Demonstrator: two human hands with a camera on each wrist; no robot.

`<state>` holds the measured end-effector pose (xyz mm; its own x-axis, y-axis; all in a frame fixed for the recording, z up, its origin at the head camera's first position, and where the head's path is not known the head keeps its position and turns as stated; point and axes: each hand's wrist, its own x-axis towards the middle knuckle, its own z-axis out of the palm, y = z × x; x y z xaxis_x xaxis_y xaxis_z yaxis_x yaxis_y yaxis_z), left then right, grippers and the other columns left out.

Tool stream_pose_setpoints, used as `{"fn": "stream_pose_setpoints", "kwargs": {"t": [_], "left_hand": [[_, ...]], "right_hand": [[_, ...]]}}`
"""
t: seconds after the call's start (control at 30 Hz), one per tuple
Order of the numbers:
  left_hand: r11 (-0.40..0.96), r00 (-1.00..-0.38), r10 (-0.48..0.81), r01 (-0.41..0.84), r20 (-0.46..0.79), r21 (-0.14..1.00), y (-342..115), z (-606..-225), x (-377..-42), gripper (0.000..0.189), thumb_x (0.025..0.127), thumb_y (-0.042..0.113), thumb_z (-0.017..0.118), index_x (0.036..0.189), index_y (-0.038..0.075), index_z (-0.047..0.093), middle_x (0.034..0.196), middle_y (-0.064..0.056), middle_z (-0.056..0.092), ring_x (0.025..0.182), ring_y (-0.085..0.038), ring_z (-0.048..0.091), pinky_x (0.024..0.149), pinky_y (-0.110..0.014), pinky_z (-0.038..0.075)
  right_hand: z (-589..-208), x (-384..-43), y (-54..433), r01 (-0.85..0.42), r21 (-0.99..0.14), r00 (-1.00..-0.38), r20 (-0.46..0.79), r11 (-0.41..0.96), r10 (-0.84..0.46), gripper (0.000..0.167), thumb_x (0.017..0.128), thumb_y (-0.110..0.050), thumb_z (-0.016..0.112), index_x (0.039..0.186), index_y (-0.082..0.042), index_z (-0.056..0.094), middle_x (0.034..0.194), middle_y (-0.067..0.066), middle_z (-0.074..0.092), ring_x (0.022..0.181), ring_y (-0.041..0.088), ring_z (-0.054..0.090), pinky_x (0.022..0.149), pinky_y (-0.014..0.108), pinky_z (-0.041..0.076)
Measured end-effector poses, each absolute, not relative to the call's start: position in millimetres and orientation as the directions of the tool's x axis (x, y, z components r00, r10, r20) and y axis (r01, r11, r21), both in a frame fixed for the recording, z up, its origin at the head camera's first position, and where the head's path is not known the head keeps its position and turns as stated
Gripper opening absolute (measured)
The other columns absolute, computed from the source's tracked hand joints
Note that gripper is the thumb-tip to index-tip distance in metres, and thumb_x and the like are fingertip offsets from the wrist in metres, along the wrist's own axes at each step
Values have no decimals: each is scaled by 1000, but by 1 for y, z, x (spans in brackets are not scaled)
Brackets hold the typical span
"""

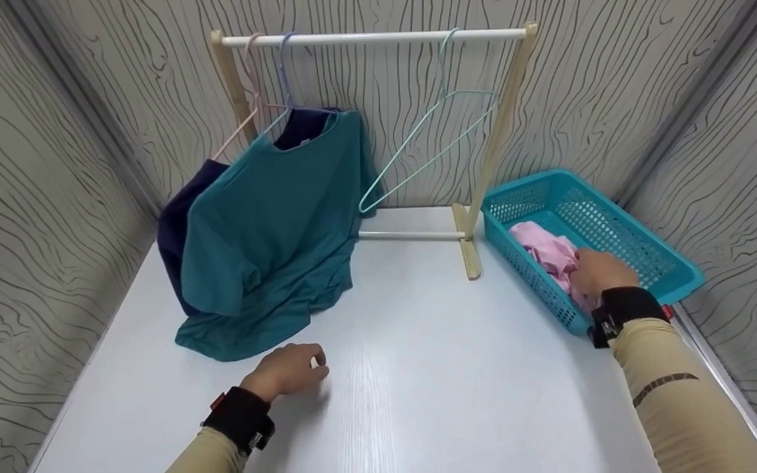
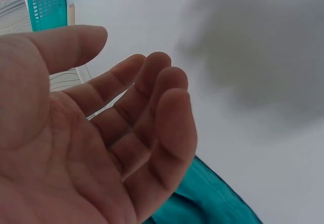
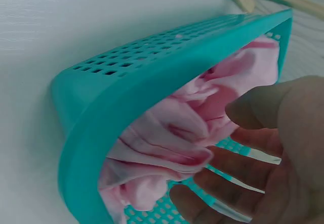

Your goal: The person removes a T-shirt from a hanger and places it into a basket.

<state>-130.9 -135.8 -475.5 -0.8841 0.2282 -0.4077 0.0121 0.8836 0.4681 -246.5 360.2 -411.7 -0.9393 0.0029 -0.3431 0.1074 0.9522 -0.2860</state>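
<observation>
My right hand (image 1: 602,272) reaches into a turquoise basket (image 1: 671,263) at the right of the head view. A crumpled pink cloth garment (image 1: 546,246) lies along the basket's near side. In the right wrist view, thumb and fingers are spread apart, with the fingertips right at the edge of the pink cloth (image 3: 172,128). My left hand (image 1: 286,369) hovers low above the white table, loosely curled and holding nothing. Its palm (image 2: 61,153) shows in the left wrist view. Just beyond that hand hangs a teal shirt (image 1: 273,223), its hem spread on the tabletop.
A rack with a white rail (image 1: 365,37) stands at the back. From it hang the teal shirt, a dark navy garment (image 1: 178,243) behind it, and a bare mint hanger (image 1: 411,141) at the right. The rack's wooden foot (image 1: 470,259) sits left of the basket. Patterned walls enclose the table.
</observation>
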Motion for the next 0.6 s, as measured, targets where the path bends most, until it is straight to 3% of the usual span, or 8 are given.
{"fn": "stream_pose_setpoints", "kwargs": {"t": [0.27, 0.43, 0.6], "left_hand": [[881, -902, 244, 52, -356, 471, -128, -464, -136, 22, 93, 27, 62, 106, 11, 67, 104, -7, 68, 83, -22, 56, 73, -43, 49], [877, -901, 254, 61, -351, 476, -124, -456, -139, 23, 93, 29, 62, 107, 12, 67, 102, -7, 67, 84, -22, 56, 76, -45, 50], [872, -903, 270, 83, -333, 482, -122, -447, -143, 22, 94, 28, 62, 108, 13, 67, 105, -7, 68, 86, -22, 56, 78, -45, 49]], "right_hand": [[-403, -228, 328, -39, -289, -973, -209, 956, -102, 42, 98, -19, 49, 133, 3, 51, 121, 28, 60, 102, 43, 55, 90, 65, 43], [-401, -213, 309, -146, -293, -974, -127, 945, -189, 37, 95, -15, 51, 129, -2, 59, 120, 23, 64, 103, 37, 60, 92, 61, 46], [-409, -196, 291, -204, -327, -953, -150, 923, -264, 34, 94, -18, 57, 126, -6, 60, 119, 20, 65, 103, 34, 60, 91, 56, 49]]}}
